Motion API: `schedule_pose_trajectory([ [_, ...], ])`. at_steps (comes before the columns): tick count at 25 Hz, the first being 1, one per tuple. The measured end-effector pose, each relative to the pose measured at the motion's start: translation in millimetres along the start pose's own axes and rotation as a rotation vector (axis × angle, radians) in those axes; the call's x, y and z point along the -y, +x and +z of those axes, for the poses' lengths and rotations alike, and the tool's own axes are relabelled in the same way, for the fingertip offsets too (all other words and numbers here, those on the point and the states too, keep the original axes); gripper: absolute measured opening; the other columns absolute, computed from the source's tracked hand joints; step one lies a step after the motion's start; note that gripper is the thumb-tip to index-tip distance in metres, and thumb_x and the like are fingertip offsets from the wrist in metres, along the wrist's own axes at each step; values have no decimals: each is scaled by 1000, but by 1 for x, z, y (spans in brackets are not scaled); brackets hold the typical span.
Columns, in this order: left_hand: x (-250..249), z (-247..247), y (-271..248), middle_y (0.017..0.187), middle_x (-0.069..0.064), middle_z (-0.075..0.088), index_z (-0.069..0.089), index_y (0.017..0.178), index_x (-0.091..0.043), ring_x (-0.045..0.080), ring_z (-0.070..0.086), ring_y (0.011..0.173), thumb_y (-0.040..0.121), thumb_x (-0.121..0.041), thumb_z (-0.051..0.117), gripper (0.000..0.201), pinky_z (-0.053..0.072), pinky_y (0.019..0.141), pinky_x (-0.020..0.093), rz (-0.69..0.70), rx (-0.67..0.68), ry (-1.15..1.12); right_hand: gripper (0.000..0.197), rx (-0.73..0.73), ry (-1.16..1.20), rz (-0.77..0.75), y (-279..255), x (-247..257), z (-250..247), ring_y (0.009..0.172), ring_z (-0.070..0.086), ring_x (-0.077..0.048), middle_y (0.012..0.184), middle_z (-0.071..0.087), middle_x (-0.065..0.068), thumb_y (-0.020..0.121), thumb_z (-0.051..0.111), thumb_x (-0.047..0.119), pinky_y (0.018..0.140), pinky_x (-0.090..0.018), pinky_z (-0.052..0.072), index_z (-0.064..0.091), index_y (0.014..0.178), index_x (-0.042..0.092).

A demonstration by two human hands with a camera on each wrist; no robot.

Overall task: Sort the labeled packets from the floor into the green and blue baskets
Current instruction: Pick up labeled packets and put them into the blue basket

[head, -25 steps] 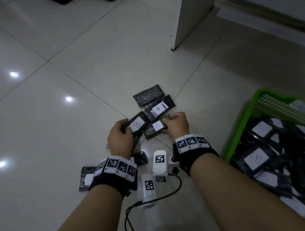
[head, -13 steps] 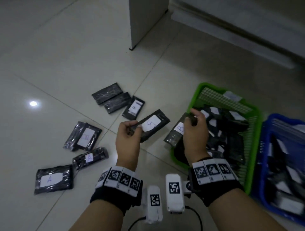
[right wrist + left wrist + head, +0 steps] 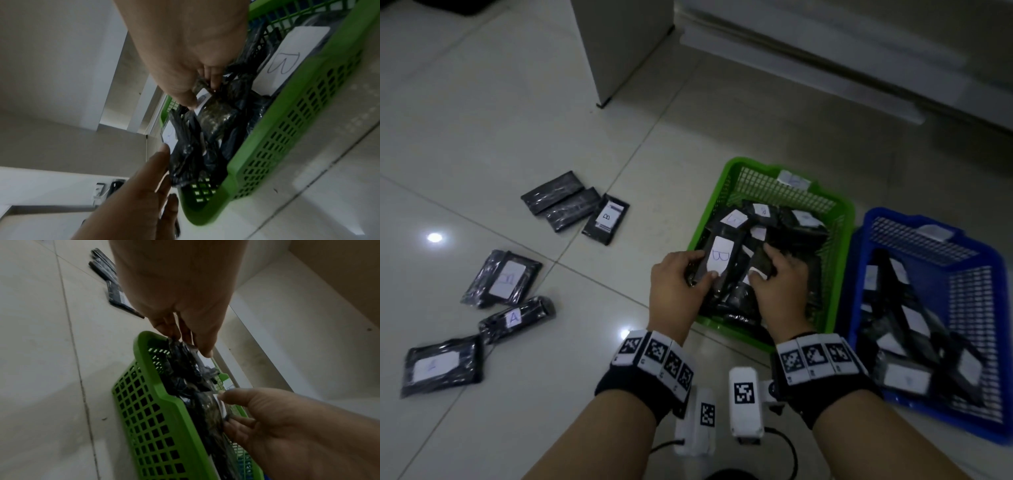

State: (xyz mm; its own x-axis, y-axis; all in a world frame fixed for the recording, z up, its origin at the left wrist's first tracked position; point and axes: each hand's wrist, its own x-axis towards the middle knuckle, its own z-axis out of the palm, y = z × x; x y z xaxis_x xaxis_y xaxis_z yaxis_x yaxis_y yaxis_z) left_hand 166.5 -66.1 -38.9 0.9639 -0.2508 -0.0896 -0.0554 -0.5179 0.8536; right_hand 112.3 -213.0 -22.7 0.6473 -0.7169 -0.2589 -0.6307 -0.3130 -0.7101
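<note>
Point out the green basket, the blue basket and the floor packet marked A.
green basket (image 3: 840, 219), head view, on its right rim.
blue basket (image 3: 993, 263), head view, on its far right rim.
packet marked A (image 3: 514, 318), head view, on its white label.

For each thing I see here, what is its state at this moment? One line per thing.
Left hand: holds a B packet over the green basket.
B packet: label up, in the left hand.
Right hand: fingers pinch another packet inside the green basket.
Green basket: on the floor, partly filled.
Blue basket: beside it, partly filled.
A packet: unsorted on the floor.
</note>
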Motion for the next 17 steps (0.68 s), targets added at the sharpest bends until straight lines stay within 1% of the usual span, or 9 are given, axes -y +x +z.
schedule_pose_trajectory([
  [2, 4, -8, -3, 104, -1, 61, 68, 110, -22, 18, 56, 99, 82, -28, 70, 29, 47, 89, 30, 27, -4, 12, 48, -86, -81, -78, -15, 7, 2, 128, 33, -26, 141, 32, -12, 84, 65, 8, 96, -14, 26, 57, 129, 18],
  [4, 13, -23, -10, 103, -4, 60, 68, 108, -24, 10, 55, 97, 86, -24, 65, 22, 44, 84, 17, -17, -32, -21, 37, -190, -59, -208, -31, 15, 11, 121, 36, -26, 129, 40, -10, 81, 65, 5, 95, -19, 34, 65, 114, 20],
  [6, 32, -50, -22, 102, -7, 61, 66, 106, -27, 0, 56, 89, 88, -20, 61, 20, 40, 73, 4, -105, -75, -28, 30, -198, -22, -365, -52, 28, 30, 110, 45, -25, 113, 45, -5, 79, 62, 0, 90, -17, 37, 68, 100, 20],
  [8, 59, -85, -35, 100, -8, 64, 65, 105, -27, -2, 57, 88, 87, -15, 59, 21, 44, 76, 9, -193, -148, -23, 30, -61, 8, -448, -76, 46, 55, 104, 47, -18, 105, 43, 4, 80, 59, -2, 88, -15, 39, 68, 97, 20],
  [10, 93, -127, -47, 103, -3, 62, 65, 105, -22, 11, 58, 95, 83, -10, 62, 25, 47, 87, 26, -260, -261, 61, 32, 127, 33, -471, -99, 61, 90, 105, 44, -9, 104, 41, 8, 80, 58, -2, 87, -11, 36, 68, 98, 23],
  [11, 109, -143, -51, 107, 2, 61, 66, 105, -18, 20, 56, 100, 79, -7, 64, 29, 43, 90, 31, -291, -318, 152, 33, 208, 31, -473, -108, 65, 106, 107, 43, -8, 106, 42, 8, 80, 57, -1, 86, -12, 38, 67, 100, 24],
  [13, 140, -173, -54, 114, 11, 57, 65, 109, -13, 33, 51, 107, 71, -5, 68, 40, 35, 89, 34, -367, -402, 340, 36, 365, 9, -478, -121, 71, 144, 109, 44, -9, 110, 45, 8, 81, 55, 1, 87, -16, 41, 65, 106, 26],
  [15, 165, -198, -51, 122, 11, 54, 60, 118, -15, 36, 46, 112, 67, -8, 70, 52, 36, 89, 37, -449, -356, 420, 40, 500, -43, -495, -131, 81, 182, 112, 43, -11, 114, 46, 8, 82, 54, 3, 93, -18, 41, 62, 112, 27],
  [17, 180, -213, -47, 126, 3, 53, 56, 123, -21, 31, 45, 115, 68, -14, 72, 58, 38, 92, 42, -438, -228, 522, 42, 577, -112, -530, -131, 93, 211, 116, 42, -12, 120, 46, 7, 83, 53, 4, 100, -21, 38, 59, 119, 25],
])
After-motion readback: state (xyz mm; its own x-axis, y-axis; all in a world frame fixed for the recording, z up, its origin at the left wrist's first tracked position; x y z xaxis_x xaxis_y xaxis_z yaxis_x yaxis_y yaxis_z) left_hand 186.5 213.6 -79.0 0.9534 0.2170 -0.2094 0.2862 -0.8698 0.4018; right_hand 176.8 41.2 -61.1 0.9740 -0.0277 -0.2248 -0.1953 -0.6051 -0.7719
